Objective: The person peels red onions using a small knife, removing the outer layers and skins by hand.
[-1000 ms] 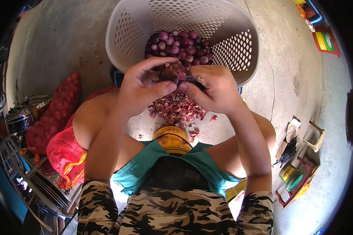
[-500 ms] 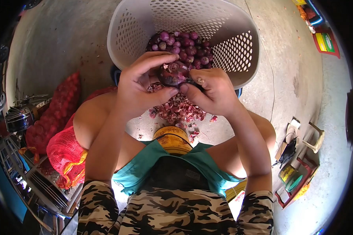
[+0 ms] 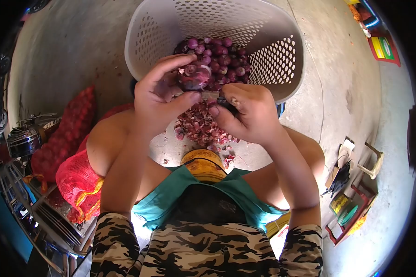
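My left hand (image 3: 159, 94) grips a large red onion (image 3: 194, 76) between its curved fingers and thumb, above the near rim of the basket. Part of the onion's dark outer skin is off, and a paler purple layer shows. Just to the right, apart from the onion, my right hand (image 3: 247, 111) is closed in a pinch. A small dark thing (image 3: 227, 104) sticks out between its thumb and forefinger; its kind is mostly hidden. Beneath both hands, a heap of dry onion skins (image 3: 205, 127) lies on the floor.
A grey perforated basket (image 3: 296, 69) holds many red onions (image 3: 224, 60) in front of me. Red mesh sacks (image 3: 71, 127) stand at the left beside metal racks (image 3: 55, 221). A yellow container (image 3: 202, 164) sits between my legs. A small stool (image 3: 370, 160) is at the right.
My hands have drawn apart. The left has moved slightly left and up with the onion, while the right has come away from it with the small dark thing in its pinch.
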### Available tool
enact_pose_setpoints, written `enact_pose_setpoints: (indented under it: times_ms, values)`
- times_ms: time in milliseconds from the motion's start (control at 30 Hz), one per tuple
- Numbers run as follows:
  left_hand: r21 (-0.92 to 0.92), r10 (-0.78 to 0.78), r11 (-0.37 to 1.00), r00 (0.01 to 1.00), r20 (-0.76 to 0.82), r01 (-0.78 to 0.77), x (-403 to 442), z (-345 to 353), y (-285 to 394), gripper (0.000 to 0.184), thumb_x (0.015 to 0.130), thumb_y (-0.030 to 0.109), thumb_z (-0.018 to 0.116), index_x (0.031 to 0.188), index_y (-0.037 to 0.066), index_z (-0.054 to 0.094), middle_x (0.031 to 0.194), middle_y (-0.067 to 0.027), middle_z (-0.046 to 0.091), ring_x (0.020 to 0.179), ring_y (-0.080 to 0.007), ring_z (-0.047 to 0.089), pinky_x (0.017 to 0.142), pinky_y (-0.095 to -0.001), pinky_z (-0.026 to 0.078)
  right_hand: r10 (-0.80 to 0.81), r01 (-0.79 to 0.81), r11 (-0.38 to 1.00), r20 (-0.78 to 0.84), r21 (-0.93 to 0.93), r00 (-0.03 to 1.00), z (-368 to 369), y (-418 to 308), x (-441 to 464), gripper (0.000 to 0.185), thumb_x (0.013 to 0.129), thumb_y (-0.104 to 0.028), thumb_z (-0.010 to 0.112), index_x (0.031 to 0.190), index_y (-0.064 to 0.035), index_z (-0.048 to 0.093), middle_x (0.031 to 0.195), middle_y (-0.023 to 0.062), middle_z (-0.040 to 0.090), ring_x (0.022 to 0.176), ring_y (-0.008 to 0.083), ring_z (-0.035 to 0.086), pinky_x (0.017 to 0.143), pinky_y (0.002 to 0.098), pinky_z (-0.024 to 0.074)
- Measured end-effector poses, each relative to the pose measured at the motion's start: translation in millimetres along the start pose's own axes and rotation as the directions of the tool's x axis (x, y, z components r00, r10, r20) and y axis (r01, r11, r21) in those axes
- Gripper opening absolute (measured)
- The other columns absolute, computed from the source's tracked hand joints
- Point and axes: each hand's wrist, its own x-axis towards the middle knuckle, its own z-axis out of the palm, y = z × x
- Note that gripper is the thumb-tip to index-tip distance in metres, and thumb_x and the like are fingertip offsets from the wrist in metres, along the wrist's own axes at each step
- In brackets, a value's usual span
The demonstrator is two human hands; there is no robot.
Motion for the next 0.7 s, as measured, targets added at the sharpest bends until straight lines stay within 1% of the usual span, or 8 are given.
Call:
enact_pose_setpoints:
  times_ms: [133, 233, 267, 333, 433, 533, 633, 700]
  values:
    - [-0.118, -0.101, 0.988, 0.995, -0.010, 0.099, 0.6, -3.4, 0.1, 0.053, 0.074, -0.009, 0.068, 0.124, -0.003, 0.049, 0.127, -0.0153, 0.050, 0.112, -0.0213, 0.055, 0.092, -0.0328, 0.049, -0.029, 0.022, 0.999, 0.199, 0.036, 0.980, -13.4, 1.1, -1.4, 0.027, 0.074, -0.029, 0.069, 0.074, -0.0041, 0.058, 0.061, 0.0110, 0.056, 0.056, 0.0298, 0.059, 0.049, 0.0402, 0.0453]
    - [-0.186, -0.127, 0.975, 0.992, -0.003, 0.124, 1.0, -2.7, -1.3, 0.053, 0.074, -0.008, 0.068, 0.123, -0.003, 0.049, 0.126, -0.0167, 0.051, 0.111, -0.0210, 0.055, 0.092, -0.0327, 0.048, 0.028, -0.040, 0.999, 0.391, 0.022, 0.920, -15.8, -5.3, -2.2, 0.028, 0.075, -0.030, 0.068, 0.078, -0.0042, 0.059, 0.063, 0.0126, 0.058, 0.060, 0.0324, 0.059, 0.053, 0.0419, 0.0459]
    - [-0.204, -0.125, 0.971, 0.992, 0.003, 0.123, 1.2, -2.7, -1.6, 0.053, 0.074, -0.008, 0.068, 0.123, -0.003, 0.049, 0.126, -0.0171, 0.051, 0.111, -0.0208, 0.055, 0.092, -0.0326, 0.048, 0.024, -0.039, 0.999, 0.389, 0.032, 0.921, -13.0, -4.3, -3.9, 0.027, 0.075, -0.028, 0.069, 0.076, -0.0035, 0.058, 0.063, 0.0128, 0.057, 0.060, 0.0327, 0.059, 0.052, 0.0413, 0.0448]
    - [-0.169, -0.110, 0.979, 0.994, 0.019, 0.112, 0.4, -1.5, 0.4, 0.053, 0.073, -0.009, 0.069, 0.122, -0.003, 0.050, 0.127, -0.0165, 0.051, 0.111, -0.0208, 0.055, 0.092, -0.0328, 0.049, 0.015, -0.038, 0.998, 0.387, 0.053, 0.922, -5.6, -0.8, -8.4, 0.026, 0.075, -0.023, 0.071, 0.071, -0.0022, 0.055, 0.064, 0.0132, 0.054, 0.061, 0.0333, 0.057, 0.052, 0.0401, 0.0427]
    - [-0.130, -0.068, 0.989, 0.996, 0.059, 0.075, 0.8, 0.0, 1.6, 0.054, 0.072, -0.009, 0.070, 0.122, -0.002, 0.050, 0.127, -0.0148, 0.050, 0.111, -0.0208, 0.055, 0.092, -0.0328, 0.049, 0.070, -0.093, 0.992, 0.236, 0.086, 0.969, -9.3, -3.2, -2.9, 0.032, 0.080, -0.031, 0.066, 0.081, -0.0008, 0.054, 0.063, 0.0156, 0.057, 0.062, 0.0355, 0.059, 0.055, 0.0441, 0.0463]
    - [-0.075, -0.031, 0.996, 0.996, 0.085, 0.038, -0.8, -1.0, -1.5, 0.056, 0.070, -0.009, 0.072, 0.121, 0.000, 0.051, 0.128, -0.0127, 0.049, 0.111, -0.0210, 0.055, 0.091, -0.0327, 0.050, 0.148, -0.157, 0.983, 0.093, 0.098, 0.985, -14.1, 0.3, 0.1, 0.036, 0.083, -0.032, 0.065, 0.079, 0.0002, 0.051, 0.062, 0.0173, 0.056, 0.061, 0.0360, 0.059, 0.055, 0.0427, 0.0465]
    - [-0.048, -0.013, 0.999, 0.996, 0.094, 0.017, -2.5, 0.6, -5.1, 0.056, 0.070, -0.009, 0.072, 0.121, 0.002, 0.052, 0.127, -0.0116, 0.048, 0.112, -0.0211, 0.055, 0.091, -0.0328, 0.050, 0.151, -0.151, 0.988, 0.032, 0.017, 0.988, -8.8, 0.0, 1.1, 0.037, 0.085, -0.034, 0.064, 0.078, 0.0002, 0.050, 0.062, 0.0183, 0.055, 0.060, 0.0361, 0.059, 0.053, 0.0409, 0.0464]
    - [-0.038, -0.009, 0.999, 0.996, 0.090, 0.012, -3.1, 2.1, -5.8, 0.055, 0.070, -0.009, 0.073, 0.120, 0.002, 0.052, 0.127, -0.0114, 0.048, 0.113, -0.0213, 0.054, 0.091, -0.0328, 0.051, 0.177, -0.177, 0.984, 0.007, 0.010, 0.984, -1.7, 0.2, 0.4, 0.036, 0.084, -0.033, 0.064, 0.078, -0.0004, 0.050, 0.061, 0.0178, 0.055, 0.059, 0.0354, 0.059, 0.052, 0.0409, 0.0463]
